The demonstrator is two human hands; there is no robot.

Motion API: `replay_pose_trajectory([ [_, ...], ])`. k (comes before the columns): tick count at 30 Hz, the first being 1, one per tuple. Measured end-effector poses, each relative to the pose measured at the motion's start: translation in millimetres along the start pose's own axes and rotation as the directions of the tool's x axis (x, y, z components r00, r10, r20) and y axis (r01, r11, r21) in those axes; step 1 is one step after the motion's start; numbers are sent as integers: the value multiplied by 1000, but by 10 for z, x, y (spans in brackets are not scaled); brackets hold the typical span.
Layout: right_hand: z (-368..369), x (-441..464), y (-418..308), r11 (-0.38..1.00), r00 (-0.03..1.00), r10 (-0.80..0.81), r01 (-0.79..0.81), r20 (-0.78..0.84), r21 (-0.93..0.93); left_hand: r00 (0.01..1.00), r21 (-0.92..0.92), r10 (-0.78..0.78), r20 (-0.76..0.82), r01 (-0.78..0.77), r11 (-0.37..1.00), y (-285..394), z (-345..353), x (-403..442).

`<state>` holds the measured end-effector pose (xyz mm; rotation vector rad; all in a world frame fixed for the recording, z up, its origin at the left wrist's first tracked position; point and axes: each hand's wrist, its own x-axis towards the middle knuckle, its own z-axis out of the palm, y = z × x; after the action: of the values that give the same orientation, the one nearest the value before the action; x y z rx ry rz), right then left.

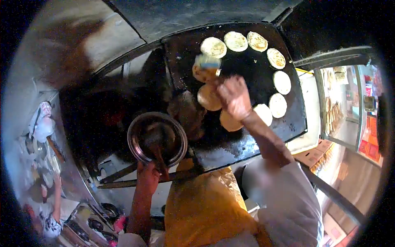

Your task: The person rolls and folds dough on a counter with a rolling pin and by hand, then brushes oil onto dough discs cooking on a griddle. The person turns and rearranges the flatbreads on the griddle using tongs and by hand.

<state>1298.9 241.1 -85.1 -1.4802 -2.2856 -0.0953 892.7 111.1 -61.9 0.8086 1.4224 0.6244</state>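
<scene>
Your right hand (pixel 234 96) is closed around a motion-blurred, brush-like tool (pixel 208 61), its pale head at a browned flatbread (pixel 200 75) on the ring's left side, a hold that probably lets the head reach the bread with your fingers clear of the surface. Your left hand (pixel 148 175) is curled shut at the near rim of a metal bowl (pixel 131 142), presumably steadying it close beside the griddle (pixel 297 113). Farther out, the other flatbreads (pixel 282 82) form a loop on the griddle, likely spaced for easy access.
</scene>
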Motion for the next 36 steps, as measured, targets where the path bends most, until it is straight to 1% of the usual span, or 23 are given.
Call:
replay_pose_trajectory([
  [2,123,-248,-292,999,1000,11,-12,5,41,995,-282,-86,-41,71,957,114,45,101],
  [4,-33,-412,-604,994,995,94,-95,26,53,989,-406,-148,-27,124,905,7,-83,172],
  [5,-199,-451,-766,987,987,148,-151,54,50,977,-450,-192,88,211,868,-95,-253,271],
  [7,-395,-694,-1128,979,980,201,-201,5,32,946,-470,-236,220,315,825,-251,-431,311],
  [9,-467,-947,-1410,956,967,249,-254,52,146,951,-490,-230,206,304,817,-151,-321,286],
  [10,-449,-1050,-1464,957,966,249,-257,73,134,952,-497,-227,207,302,814,-128,-271,258],
  [13,-619,-1151,-1542,961,965,261,-262,22,88,976,-386,-41,214,123,914,-23,-93,125],
  [15,-811,-1239,-1603,917,907,399,-396,-137,51,987,-365,-158,28,158,918,69,27,-64],
  [16,-823,-1396,-1578,891,869,445,-454,-217,10,973,-354,-165,164,214,911,-161,-160,-62],
  [19,-755,-1814,-1337,787,783,545,-601,-301,-139,960,-379,-149,236,232,896,-444,-301,-216],
  [20,-721,-1954,-1221,782,780,570,-611,-258,-118,960,-419,-121,252,221,881,-457,-297,-322],
  [21,-724,-2057,-1169,782,779,590,-617,-212,-90,959,-458,-93,267,211,864,-470,-295,-433],
  [22,-757,-2081,-1210,792,761,594,-610,-262,26,957,-497,-65,281,203,844,-484,-296,-551],
  [23,-876,-2040,-1366,751,723,655,-655,-219,83,989,-507,-43,145,111,855,-329,-186,-810],
  [25,-1081,-1808,-1885,582,609,763,-501,-218,640,920,-547,46,389,190,815,-1096,-635,-742],
  [27,-1204,-1706,-2405,869,800,489,-412,-349,273,923,-493,40,383,167,854,-1097,-671,-906],
  [28,-1247,-1672,-2697,875,838,438,-313,-327,370,921,-494,52,386,159,855,-1100,-679,-1013],
  [29,-1300,-1605,-2976,906,890,323,-192,-323,377,922,-614,145,358,115,781,-1033,-689,-1206],
  [30,-1348,-1532,-3249,918,928,202,-68,-314,392,954,-582,58,293,130,803,-1053,-710,-1298],
  [31,-1399,-1475,-3508,947,949,21,82,-314,310,969,-547,-37,245,169,820,-1086,-754,-1389],
  [33,-1401,-1417,-3920,928,997,-63,73,-39,365,974,-575,-22,223,150,805,-1159,-881,-1573],
  [34,-1343,-1313,-4058,920,987,-156,158,-35,360,975,-582,-21,222,150,800,-1165,-950,-1636],
  [36,-1154,-1221,-4310,890,974,-225,213,-16,403,985,-592,-25,171,123,797,-1077,-1125,-1852],
])
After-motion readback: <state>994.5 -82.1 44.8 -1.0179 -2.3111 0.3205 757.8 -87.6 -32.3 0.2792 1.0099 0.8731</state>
